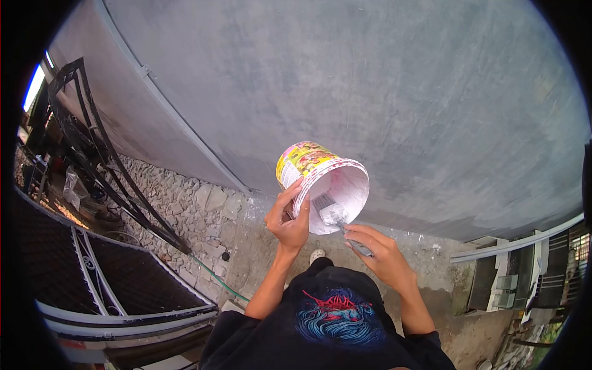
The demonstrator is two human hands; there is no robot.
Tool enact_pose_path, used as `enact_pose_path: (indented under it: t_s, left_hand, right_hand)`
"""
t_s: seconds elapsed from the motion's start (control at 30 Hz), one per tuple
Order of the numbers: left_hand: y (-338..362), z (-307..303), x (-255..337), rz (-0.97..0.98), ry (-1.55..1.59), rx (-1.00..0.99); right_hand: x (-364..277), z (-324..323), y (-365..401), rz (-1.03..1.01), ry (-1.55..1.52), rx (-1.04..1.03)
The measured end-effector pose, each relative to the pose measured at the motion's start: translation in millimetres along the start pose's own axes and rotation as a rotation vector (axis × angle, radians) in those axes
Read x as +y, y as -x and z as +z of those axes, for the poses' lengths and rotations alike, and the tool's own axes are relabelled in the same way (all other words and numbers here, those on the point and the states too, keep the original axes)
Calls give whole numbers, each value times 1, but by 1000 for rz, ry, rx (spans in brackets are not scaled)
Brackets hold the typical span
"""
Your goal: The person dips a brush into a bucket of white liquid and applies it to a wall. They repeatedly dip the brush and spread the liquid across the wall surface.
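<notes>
A white plastic bucket (pixel 359 176) with a yellow and pink printed label is tilted with its mouth toward me. My left hand (pixel 290 223) grips its rim and side at the left, thumb near the opening. In my right hand (pixel 383 251) is a paintbrush (pixel 359 246), held by its grey handle. The brush's white-coated head lies inside the bucket, near the lower wall. White residue covers the inside of the bucket and its rim. Whether liquid paint lies at the bottom is hard to see.
A grey wall (pixel 425 105) rises ahead, with a pipe (pixel 179 117) running along it. Broken rubble (pixel 197 206) lies at the left, beside dark bent metal frames (pixel 92 123). A green hose (pixel 216 277) crosses the concrete floor (pixel 253 262). Window-like panels (pixel 515 274) stand at the right.
</notes>
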State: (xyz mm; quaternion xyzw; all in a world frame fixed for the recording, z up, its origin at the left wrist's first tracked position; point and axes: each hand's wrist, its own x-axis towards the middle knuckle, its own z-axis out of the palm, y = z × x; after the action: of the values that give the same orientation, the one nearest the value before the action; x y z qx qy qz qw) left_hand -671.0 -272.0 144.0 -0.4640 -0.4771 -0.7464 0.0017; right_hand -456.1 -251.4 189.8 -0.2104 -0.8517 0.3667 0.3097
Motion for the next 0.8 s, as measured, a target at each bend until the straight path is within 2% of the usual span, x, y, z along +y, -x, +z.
enact_pose_path:
  t_s: [0.1, 0.33, 0.8]
  left_hand:
    - [-17, -15, -22, 56, -77, -9]
    - [-51, -36, -60, 51, -80, 11]
    - [-70, -45, -106, 72, -44, -77]
  right_hand:
    - [6, 14, -29, 22, -19, -20]
    - [16, 44, -79, 79, -56, -25]
    - [29, 68, -106, 184, -49, 107]
